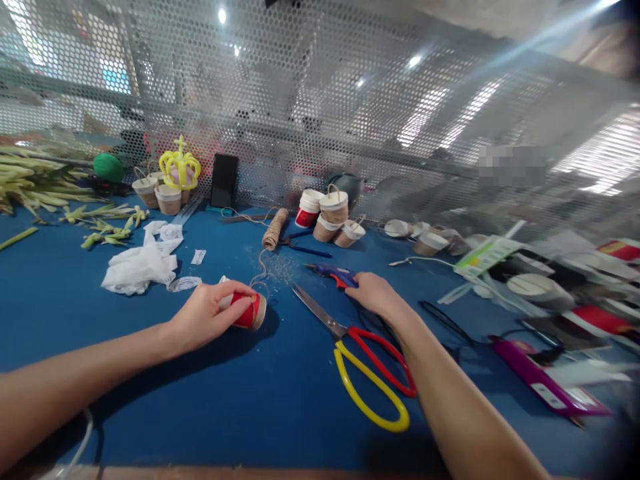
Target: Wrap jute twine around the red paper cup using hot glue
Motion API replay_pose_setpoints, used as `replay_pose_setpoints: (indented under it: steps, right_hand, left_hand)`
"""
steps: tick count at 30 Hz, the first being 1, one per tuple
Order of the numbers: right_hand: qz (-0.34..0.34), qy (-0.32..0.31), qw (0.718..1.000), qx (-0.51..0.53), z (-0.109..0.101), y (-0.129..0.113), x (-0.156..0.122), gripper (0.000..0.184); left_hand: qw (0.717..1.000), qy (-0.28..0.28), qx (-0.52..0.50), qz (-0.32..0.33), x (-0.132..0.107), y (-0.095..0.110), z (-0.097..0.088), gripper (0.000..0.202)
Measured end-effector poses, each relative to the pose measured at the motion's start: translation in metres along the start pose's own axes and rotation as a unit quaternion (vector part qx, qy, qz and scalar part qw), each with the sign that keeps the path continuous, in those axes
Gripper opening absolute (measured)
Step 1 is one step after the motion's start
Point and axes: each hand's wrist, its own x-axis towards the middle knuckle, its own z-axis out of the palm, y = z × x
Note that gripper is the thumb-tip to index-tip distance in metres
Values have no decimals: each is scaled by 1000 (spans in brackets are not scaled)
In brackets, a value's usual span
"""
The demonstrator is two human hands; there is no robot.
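A small red and white cup (256,312), lying on its side with twine at its rim, is gripped by my left hand (213,310). My right hand (375,293) is closed around the handle of a blue glue gun (330,271), whose tip points left. Large scissors (345,330) with one red and one yellow handle lie between my hands, blades toward the back left. From the cup, twine runs back to a twine roll (275,229). Pliers with dark blue handles (310,251) rest beside the roll.
Several twine-wrapped cups (327,230) stand at the back near a perforated metal screen (300,80). At left are crumpled white material (143,267), a yellow crown (180,168), a phone (224,180) and husk strips (30,177). A purple power strip (545,380) and blurred clutter fill the right.
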Motion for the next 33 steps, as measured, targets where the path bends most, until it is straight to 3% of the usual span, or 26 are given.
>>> replay_pose_setpoints:
  steps: [4, 8, 10, 12, 16, 18, 26, 33]
  right_hand:
    - [17, 13, 998, 63, -5, -4, -7, 6]
    - [-13, 2, 981, 192, -24, -23, -31, 14]
    - [-55, -82, 926, 364, -30, -35, -48, 19]
    - [-75, -127, 894, 423, -32, -47, -65, 24]
    - [-123, -202, 890, 390, -23, -65, -90, 19]
    - [-120, -211, 897, 369, -17, -68, -97, 17]
    - [-112, -164, 937, 288, -13, -67, -104, 15]
    - [-153, -131, 959, 200, -13, -71, -110, 33]
  left_hand:
    - [1000, -9, -2, -3, 0, -2, 0, 25]
    - [1000, -1, -21, -4, 1, -3, -1, 26]
    - [999, 8, -31, -8, 1, -4, -1, 26]
    - [999, 10, -41, -19, 2, -5, -1, 26]
    - [996, -14, -77, -47, 5, -6, -2, 29]
    - [994, -22, -94, -59, 7, -7, -3, 31]
    - [988, -28, -123, -86, 9, -9, -6, 33]
    - [994, -23, -95, -56, 11, -8, -5, 28]
